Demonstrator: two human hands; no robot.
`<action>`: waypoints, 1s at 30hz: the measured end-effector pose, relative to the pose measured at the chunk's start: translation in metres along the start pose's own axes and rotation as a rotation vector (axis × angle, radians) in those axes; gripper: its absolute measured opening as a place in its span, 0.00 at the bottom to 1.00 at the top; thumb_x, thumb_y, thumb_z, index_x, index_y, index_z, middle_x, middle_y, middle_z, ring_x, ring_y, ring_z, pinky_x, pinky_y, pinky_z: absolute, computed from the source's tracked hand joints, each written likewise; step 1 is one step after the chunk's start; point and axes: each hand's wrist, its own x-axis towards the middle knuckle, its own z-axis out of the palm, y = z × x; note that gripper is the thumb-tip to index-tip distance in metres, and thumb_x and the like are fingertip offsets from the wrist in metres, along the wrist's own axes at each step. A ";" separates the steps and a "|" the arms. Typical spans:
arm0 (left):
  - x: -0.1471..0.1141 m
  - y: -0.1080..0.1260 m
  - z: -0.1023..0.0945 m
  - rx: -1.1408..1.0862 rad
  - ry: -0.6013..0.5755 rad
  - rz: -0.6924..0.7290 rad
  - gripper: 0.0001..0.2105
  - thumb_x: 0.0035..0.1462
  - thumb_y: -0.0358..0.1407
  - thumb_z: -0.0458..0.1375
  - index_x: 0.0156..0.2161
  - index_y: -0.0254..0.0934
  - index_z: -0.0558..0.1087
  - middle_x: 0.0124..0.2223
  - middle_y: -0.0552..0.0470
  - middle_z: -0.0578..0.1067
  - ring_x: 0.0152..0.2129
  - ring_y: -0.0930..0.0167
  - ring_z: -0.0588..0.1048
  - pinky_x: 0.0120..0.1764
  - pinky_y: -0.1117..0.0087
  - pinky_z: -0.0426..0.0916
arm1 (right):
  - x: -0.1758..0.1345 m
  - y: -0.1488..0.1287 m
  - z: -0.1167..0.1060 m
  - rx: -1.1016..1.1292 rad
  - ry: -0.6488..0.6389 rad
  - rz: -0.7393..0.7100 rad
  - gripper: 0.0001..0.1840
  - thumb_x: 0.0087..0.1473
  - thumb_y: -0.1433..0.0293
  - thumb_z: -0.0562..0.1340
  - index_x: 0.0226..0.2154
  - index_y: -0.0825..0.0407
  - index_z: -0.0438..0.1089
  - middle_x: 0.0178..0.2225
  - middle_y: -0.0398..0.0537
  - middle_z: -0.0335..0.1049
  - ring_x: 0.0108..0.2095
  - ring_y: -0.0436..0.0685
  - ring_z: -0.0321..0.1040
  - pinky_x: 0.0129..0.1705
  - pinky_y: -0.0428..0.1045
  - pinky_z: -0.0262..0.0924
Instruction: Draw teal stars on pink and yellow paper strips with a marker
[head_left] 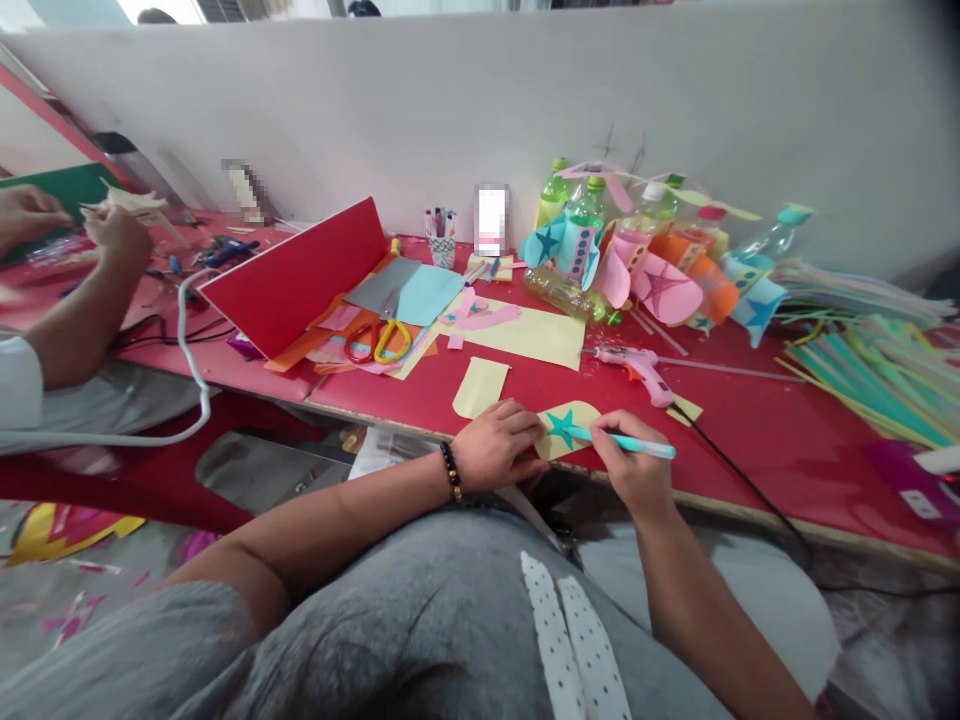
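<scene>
A pale yellow paper piece [588, 416] with rounded ends lies at the table's front edge, with a teal star [561, 430] on it. My left hand [496, 446] has its curled fingers pressed on the left end of this paper, the thumb lower at the table edge. In my right hand [637, 470] is a teal marker pen [643, 445], its tip touching the star's right side. Just beyond my left hand lies another yellow paper piece [481, 387] with a rounded end.
A pink glue gun [636, 370] with a black cord lies right of centre. Decorated bottles [589, 205] stand behind it, near coloured strips [877, 370]. Scissors [391, 340] rest on paper sheets beside a red board [300, 285]. At left, another person's hands [120, 240] hold a pale object.
</scene>
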 end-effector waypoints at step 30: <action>0.030 -0.012 -0.011 0.135 0.023 -0.290 0.28 0.55 0.29 0.56 0.61 0.36 0.58 0.42 0.47 0.75 0.40 0.62 0.71 0.43 0.59 0.69 | 0.008 0.030 0.012 0.126 0.196 0.116 0.17 0.59 0.58 0.59 0.47 0.50 0.69 0.32 0.52 0.78 0.30 0.59 0.78 0.31 0.51 0.73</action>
